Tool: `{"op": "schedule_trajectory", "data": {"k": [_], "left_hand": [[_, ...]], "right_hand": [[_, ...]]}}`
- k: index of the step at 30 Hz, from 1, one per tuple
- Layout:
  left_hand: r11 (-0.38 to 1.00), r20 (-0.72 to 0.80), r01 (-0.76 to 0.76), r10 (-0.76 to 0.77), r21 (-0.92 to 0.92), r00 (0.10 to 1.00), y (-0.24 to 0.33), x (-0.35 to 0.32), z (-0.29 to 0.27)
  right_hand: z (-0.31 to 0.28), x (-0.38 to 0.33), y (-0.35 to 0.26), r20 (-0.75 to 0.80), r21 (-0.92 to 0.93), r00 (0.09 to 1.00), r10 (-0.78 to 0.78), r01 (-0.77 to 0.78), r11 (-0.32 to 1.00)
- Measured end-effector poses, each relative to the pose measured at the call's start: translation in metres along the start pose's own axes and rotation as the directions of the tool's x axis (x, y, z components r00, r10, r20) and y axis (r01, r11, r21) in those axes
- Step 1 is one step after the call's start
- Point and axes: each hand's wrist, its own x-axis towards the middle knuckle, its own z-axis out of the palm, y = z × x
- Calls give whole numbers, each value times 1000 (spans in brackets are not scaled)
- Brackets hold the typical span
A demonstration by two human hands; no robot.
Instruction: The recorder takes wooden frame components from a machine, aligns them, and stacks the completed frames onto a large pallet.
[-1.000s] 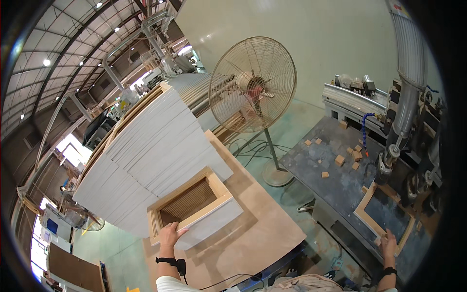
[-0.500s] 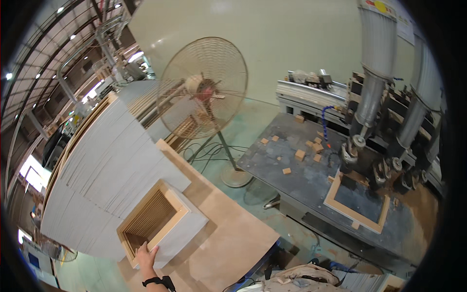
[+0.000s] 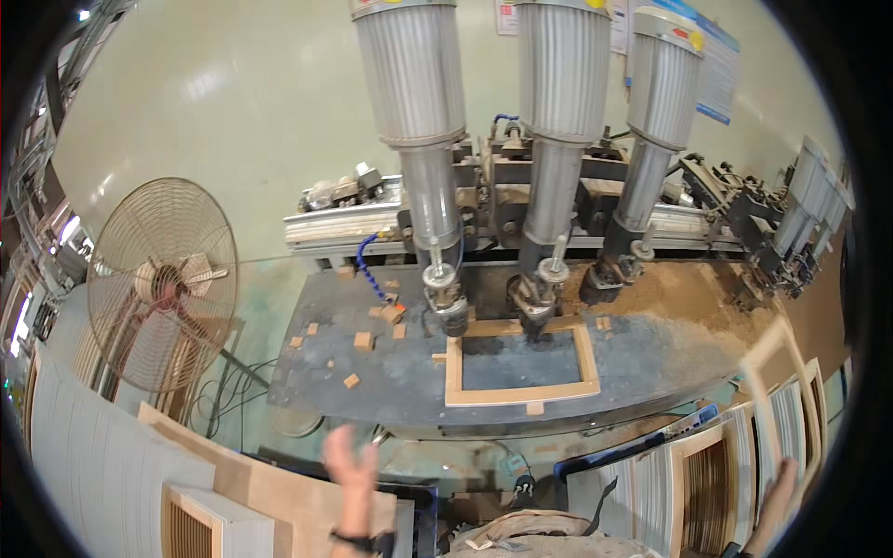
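The right hand (image 3: 778,495) seems closed on the near end of a pale wooden frame (image 3: 767,344), which rises tilted from the grip; its long axis, though blurred, runs upward and away. I judge it light and stiff (perhaps weak at the corners), best taken by a side bar. Well leftward, the left hand (image 3: 350,465) is spread, apparently holding nothing; beyond, the dark counter (image 3: 409,372) carries another frame (image 3: 522,394).

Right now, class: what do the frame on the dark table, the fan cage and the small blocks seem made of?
Frame: likely wood, bare-looking, by its pale tan colour. Fan cage: probably metal, by its thin curved wirework; coating unclear. Small blocks: wood or fibreboard, matte, seemingly raw, by their tan colour.
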Motion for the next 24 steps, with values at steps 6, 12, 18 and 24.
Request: {"op": "schedule_trajectory", "data": {"k": [6, 12, 18, 24], "left_hand": [[817, 759, -577, 370, 9, 536, 79, -11, 264], [588, 726, -781, 440, 211, 528, 37, -75, 287], [779, 894, -602, 381, -174, 234, 52, -101, 186], [839, 949, -529, 259, -128, 181, 74, -71, 25]], "right_hand": [[118, -43, 3, 964, 44, 10, -265, 980, 195], [268, -110, 92, 862, 506, -497, -99, 841, 189], [354, -156, 235, 854, 520, -494, -165, 826, 219], [413, -182, 311, 814, 557, -456, -360, 788, 262]]}}
